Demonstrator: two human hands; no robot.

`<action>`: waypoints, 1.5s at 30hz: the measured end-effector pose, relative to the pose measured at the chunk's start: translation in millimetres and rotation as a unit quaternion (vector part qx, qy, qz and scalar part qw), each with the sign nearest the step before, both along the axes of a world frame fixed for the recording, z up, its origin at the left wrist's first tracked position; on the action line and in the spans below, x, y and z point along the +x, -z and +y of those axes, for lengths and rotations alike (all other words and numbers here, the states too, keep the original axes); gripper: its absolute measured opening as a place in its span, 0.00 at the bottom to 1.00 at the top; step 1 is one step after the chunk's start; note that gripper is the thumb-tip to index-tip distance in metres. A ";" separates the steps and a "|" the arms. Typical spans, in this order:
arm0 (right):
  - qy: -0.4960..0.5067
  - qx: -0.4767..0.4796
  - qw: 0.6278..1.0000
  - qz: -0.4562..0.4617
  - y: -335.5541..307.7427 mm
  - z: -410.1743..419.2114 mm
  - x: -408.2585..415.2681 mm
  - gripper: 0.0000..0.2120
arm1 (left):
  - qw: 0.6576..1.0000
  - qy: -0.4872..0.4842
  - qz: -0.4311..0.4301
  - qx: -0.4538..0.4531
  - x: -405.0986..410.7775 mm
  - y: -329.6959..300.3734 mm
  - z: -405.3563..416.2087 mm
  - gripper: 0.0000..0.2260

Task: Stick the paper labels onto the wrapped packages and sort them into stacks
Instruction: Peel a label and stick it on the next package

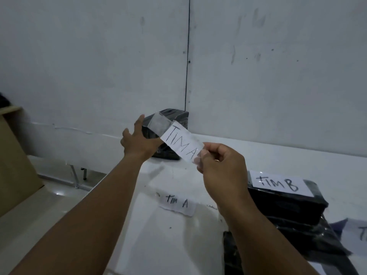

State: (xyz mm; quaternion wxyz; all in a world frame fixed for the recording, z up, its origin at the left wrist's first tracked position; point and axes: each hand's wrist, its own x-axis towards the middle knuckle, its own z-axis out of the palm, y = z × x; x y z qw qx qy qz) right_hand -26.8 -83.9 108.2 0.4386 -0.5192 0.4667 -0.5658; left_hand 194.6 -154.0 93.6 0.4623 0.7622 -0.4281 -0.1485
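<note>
My right hand [219,165] pinches one end of a white paper label [181,143] reading "TIM A", held in the air with clear tape along it. Behind it, a black wrapped package [174,118] stands on the white table [258,155] against the wall. My left hand [137,138] reaches out and lies against that package's left side, fingers spread. At the right, a stack of black packages [288,203] carries a "TIM B" label [278,184] on top.
Another "TIM A" label [177,204] lies flat on the table near me. More black packages [234,253] lie at the lower right, with a further label [361,233] partly cut off. A cardboard box [14,159] stands to the left, beyond the table edge.
</note>
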 end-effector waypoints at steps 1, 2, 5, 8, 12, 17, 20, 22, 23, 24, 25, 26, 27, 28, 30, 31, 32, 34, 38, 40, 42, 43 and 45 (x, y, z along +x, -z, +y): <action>0.003 -0.004 1.000 0.004 -0.6 -0.1 -1.5 0.10 | 1.000 0.004 -0.004 0.019 2.7 2.1 -7.6 0.44; 0.006 -0.008 1.000 0.008 -1.1 -0.1 -3.0 0.10 | 0.999 0.009 -0.010 0.033 4.4 4.7 -13.8 0.43; 0.017 -0.013 0.999 0.028 -2.2 -1.2 -9.4 0.08 | 1.000 0.023 -0.003 0.007 7.7 13.2 -28.0 0.42; 0.032 -0.017 0.998 0.043 -4.8 -1.5 -16.9 0.07 | 0.998 0.004 -0.002 -0.060 12.0 18.3 -35.3 0.33; 0.049 -0.033 0.998 0.033 -11.6 -0.2 -26.0 0.07 | 0.994 -0.003 -0.027 -0.109 23.7 17.4 -26.7 0.30; 0.067 -0.067 0.995 0.029 -28.1 12.7 -41.4 0.08 | 0.978 0.060 0.023 -0.200 27.5 0.6 30.5 0.29; 0.065 -0.085 0.994 0.027 -40.1 26.7 -53.9 0.07 | 0.964 0.100 0.077 -0.234 21.9 -13.1 86.4 0.29; 0.060 -0.100 0.993 0.024 -47.6 37.6 -62.8 0.07 | 0.961 0.114 0.081 -0.238 22.8 -15.9 124.0 0.29; 0.056 -0.108 0.992 0.024 -51.1 43.9 -67.7 0.07 | 0.962 0.120 0.075 -0.235 24.4 -15.4 141.1 0.29; 0.050 -0.116 0.992 0.021 -54.5 51.4 -72.5 0.07 | 0.961 0.131 0.069 -0.232 25.2 -14.4 157.0 0.29; 0.043 -0.122 0.992 0.014 -57.6 59.2 -77.2 0.07 | 0.960 0.147 0.067 -0.227 26.3 -12.1 170.4 0.30; 0.034 -0.127 0.991 0.006 -60.7 67.1 -81.8 0.07 | 0.958 0.165 0.066 -0.224 27.0 -10.1 182.9 0.30; 0.025 -0.131 0.991 -0.002 -63.2 74.6 -86.1 0.07 | 0.955 0.185 0.062 -0.222 26.4 -8.8 193.8 0.31; 0.016 -0.133 0.991 -0.008 -65.3 82.3 -90.4 0.07 | 0.952 0.205 0.054 -0.220 24.9 -7.9 203.8 0.32; -0.002 -0.138 0.990 -0.013 -68.5 97.5 -98.7 0.07 | 0.945 0.243 0.034 -0.218 18.6 -7.6 220.7 0.35; -0.011 -0.141 0.990 -0.010 -70.1 105.1 -103.7 0.08 | 0.940 0.260 0.028 -0.221 12.6 -9.3 228.7 0.37; -0.018 -0.144 0.989 -0.003 -71.1 112.3 -109.1 0.08 | 0.935 0.274 0.024 -0.226 4.8 -11.3 236.8 0.38; -0.031 -0.154 0.987 0.015 -72.7 126.8 -121.5 0.08 | 0.926 0.294 0.018 -0.236 -15.7 -14.4 249.6 0.37; -0.042 -0.178 0.982 0.050 -73.7 148.4 -146.9 0.09 | 0.914 0.331 0.062 -0.226 -61.8 -13.6 263.3 0.34; -0.055 -0.176 0.981 0.054 -72.1 154.9 -158.5 0.09 | 0.910 0.355 0.091 -0.194 -85.4 -8.7 264.5 0.33; -0.062 -0.162 0.984 0.049 -68.3 158.2 -171.6 0.09 | 0.909 0.371 0.102 -0.161 -109.4 -2.6 261.7 0.33; -0.062 -0.152 0.985 0.048 -65.2 157.9 -176.9 0.09 | 0.909 0.374 0.106 -0.149 -119.6 1.0 259.8 0.33; -0.055 -0.130 0.989 0.045 -57.4 154.9 -189.1 0.09 | 0.910 0.379 0.107 -0.130 -140.7 6.7 254.6 0.33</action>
